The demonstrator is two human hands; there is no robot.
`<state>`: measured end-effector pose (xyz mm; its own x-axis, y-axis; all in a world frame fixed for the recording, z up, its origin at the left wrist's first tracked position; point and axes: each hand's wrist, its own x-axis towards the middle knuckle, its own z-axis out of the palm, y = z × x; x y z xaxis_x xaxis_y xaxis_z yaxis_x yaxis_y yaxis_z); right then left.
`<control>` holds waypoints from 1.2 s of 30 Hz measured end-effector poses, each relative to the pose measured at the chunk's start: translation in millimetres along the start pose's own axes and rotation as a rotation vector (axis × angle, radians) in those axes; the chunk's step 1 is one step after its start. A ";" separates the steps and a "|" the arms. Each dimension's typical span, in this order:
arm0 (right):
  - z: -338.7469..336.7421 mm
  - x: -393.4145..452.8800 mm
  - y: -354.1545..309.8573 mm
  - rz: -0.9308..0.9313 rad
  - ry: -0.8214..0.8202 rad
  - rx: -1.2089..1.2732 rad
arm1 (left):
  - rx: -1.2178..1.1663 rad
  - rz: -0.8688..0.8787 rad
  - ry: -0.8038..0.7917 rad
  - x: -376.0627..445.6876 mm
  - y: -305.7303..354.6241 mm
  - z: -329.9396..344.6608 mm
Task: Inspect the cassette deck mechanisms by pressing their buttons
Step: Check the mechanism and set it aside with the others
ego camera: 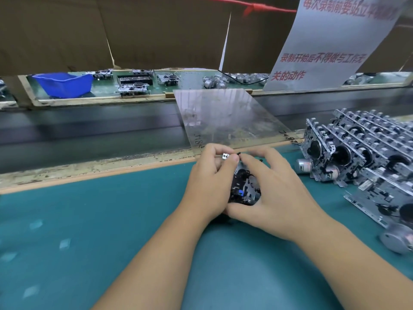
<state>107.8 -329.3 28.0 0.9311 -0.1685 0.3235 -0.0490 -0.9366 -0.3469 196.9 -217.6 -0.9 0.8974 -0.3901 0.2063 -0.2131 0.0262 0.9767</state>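
Teal matting (89,220) covers the bench, and over its middle both hands cradle one cassette deck mechanism (244,186), a dark, metal-and-black-plastic unit mostly hidden between the palms. The left hand (210,182) grips it from nine o'clock with fingers curled over the top edge, where a small white button (225,155) shows at twelve o'clock of the unit. The right hand (274,186) holds it from three o'clock, thumb under the near edge and fingers arched over the far one, fingertips close to that same row.

To do this press well, my judgement is that the palms should brace the frame so it cannot twist, while one fingertip pushes a single button squarely along its travel (a slanted push might bind the lever and read as a fault). Whether any button is actually depressed right now cannot be told; the fingers cover most of the row.

Stacked at three o'clock on the mat lies a pile of mechanisms (362,153), well apart from the hands. A clear plastic sheet (228,117) leans at twelve o'clock beyond the bench edge, and a blue bin (63,83) sits far off at ten o'clock.
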 end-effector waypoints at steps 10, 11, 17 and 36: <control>1.9 2.3 11.9 -0.078 0.023 0.287 | -0.084 -0.100 0.266 11.4 -4.7 -8.0; 3.4 2.3 10.7 -0.079 0.023 0.295 | -0.078 -0.098 0.272 11.3 -4.7 -8.5; 3.0 1.5 6.8 -0.064 0.040 0.314 | -0.095 -0.132 0.291 9.5 1.5 -9.2; 3.7 7.3 17.8 -0.003 -0.069 0.196 | -0.041 -0.082 0.225 0.9 16.6 -6.4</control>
<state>115.1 -346.1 20.9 0.9540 -0.1378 0.2662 0.0191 -0.8584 -0.5126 196.6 -211.6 15.9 0.9756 -0.1774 0.1298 -0.1242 0.0422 0.9914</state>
